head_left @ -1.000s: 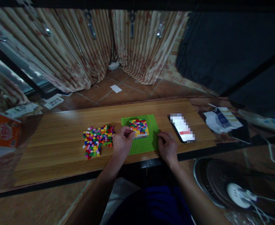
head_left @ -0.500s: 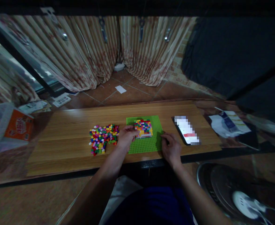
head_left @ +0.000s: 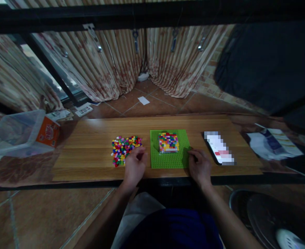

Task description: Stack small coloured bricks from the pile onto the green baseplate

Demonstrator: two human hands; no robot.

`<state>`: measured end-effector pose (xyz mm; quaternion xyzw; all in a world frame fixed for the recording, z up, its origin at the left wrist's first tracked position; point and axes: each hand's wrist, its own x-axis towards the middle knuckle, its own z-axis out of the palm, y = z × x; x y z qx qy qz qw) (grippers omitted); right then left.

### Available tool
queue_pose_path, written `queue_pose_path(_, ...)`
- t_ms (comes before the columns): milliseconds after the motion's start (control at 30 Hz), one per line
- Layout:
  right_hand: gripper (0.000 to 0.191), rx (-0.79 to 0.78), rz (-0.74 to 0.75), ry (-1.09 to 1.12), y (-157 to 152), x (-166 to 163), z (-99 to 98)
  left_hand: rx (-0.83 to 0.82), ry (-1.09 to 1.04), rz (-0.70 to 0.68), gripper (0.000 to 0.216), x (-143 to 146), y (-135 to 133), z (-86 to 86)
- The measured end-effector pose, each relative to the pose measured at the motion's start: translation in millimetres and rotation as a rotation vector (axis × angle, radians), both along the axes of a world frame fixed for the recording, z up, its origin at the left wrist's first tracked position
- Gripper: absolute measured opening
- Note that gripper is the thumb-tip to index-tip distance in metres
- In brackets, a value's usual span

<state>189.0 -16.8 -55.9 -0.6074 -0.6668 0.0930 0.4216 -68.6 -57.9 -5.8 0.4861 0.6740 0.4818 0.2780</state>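
Observation:
On the table lies a green studded baseplate (head_left: 169, 160). A low square block of many-coloured toy bricks (head_left: 168, 141), with clear and pale lower sides, stands on its upper middle. Left of the plate spreads a heap of loose small bricks (head_left: 121, 147). My left hand (head_left: 136, 164) is at the heap's front right edge, fingers curled inward; anything between its fingertips is hidden. My right hand (head_left: 200, 166) rests by the baseplate's right edge with fingers curled and thumb near the forefinger. Whether a brick is in that grip is too small to see.
A lit phone (head_left: 218, 148) lies right of the baseplate on the wooden table (head_left: 90, 148). Beyond the table's right end are papers (head_left: 274, 143). A clear plastic bin (head_left: 22, 133) with an orange label stands at the left. Curtains hang behind.
My left hand has left the brick block and moved back left to the heap. My right hand stays by the baseplate's right edge. The whole view has shifted with my head.

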Motion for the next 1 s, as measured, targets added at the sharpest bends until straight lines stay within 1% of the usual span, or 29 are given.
queue_pose_path(100,0.025,0.010,0.000,-0.005,0.0,0.3,-0.5,-0.009,0.260,0.010,0.016,-29.5,-18.0,0.0)
queue_pose_path(167,0.026,0.007,-0.002,-0.014,-0.1,0.1,-0.2,-0.031,0.388,-0.003,0.016,-40.0,-24.1,-1.4)
queue_pose_path(233,0.026,0.002,-0.006,-0.020,-0.2,-0.3,0.6,-0.040,0.478,-0.027,0.017,-42.8,-26.0,-3.7)
queue_pose_path(333,0.025,-0.005,-0.017,-0.025,-0.5,-0.6,1.7,-0.037,0.564,-0.048,0.019,-39.2,-23.7,-7.1)
queue_pose_path(433,0.025,-0.009,-0.013,-0.028,-0.6,0.1,1.5,-0.048,0.624,-0.054,0.020,-35.1,-19.4,-8.2)
queue_pose_path(667,0.025,0.002,-0.018,-0.005,-0.7,-0.7,0.9,-0.100,0.725,-0.148,0.023,-34.6,-14.4,-7.0)
queue_pose_path(800,0.025,0.003,-0.013,-0.005,-0.8,-1.1,1.6,-0.089,0.721,-0.155,0.020,-35.7,-13.4,-6.7)
queue_pose_path(1000,0.025,0.019,-0.005,-0.006,-1.0,-2.7,5.1,-0.053,0.677,-0.156,0.019,-33.7,-11.4,-1.7)
